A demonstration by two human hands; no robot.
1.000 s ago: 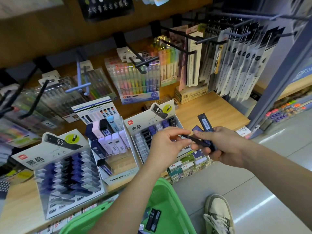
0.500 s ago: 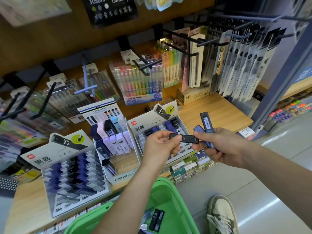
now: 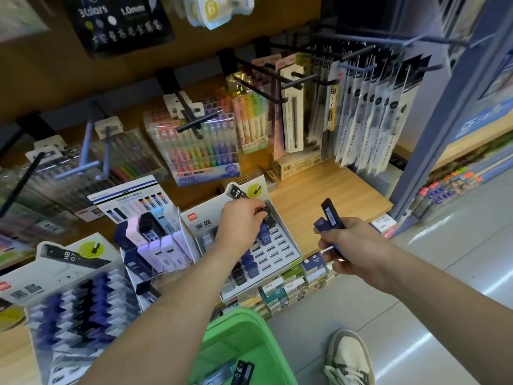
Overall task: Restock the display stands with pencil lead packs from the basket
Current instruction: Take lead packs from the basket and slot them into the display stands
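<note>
Two hands work over a wooden shelf (image 3: 319, 207) of stationery. The left hand (image 3: 244, 220) reaches in from the lower left. Its fingers are curled and its fingertips pinch a black lead pack (image 3: 267, 211) at the upper right rows of a white display stand (image 3: 202, 220). The fingers cover much of that pack, so I cannot tell whether it already sits in a slot. Most of this stand's grey slots lie bare, and a few blue and black packs fill a short column near its middle.

The right hand (image 3: 358, 245) hangs well apart to the right, over the shelf's front edge. It is closed around a small bunch of lead packs (image 3: 331, 215). One black pack with a pale label sticks up from the fist, a blue one stands just beside it, and another blue end pokes out below.

Under the left forearm, a green plastic basket (image 3: 236, 340) holds black packs marked HB 0.7 (image 3: 244, 370).

Farther left, a second white stand (image 3: 55, 273) is crowded with blue and black packs. A clear stand (image 3: 155, 245) of pastel lead cases sits between the two white ones. Behind them, a highlighter set (image 3: 200, 151) leans at the back, with hanging refill packs (image 3: 374, 107) on hooks to its right. A pale sneaker (image 3: 349, 357) rests on the tiled floor.
</note>
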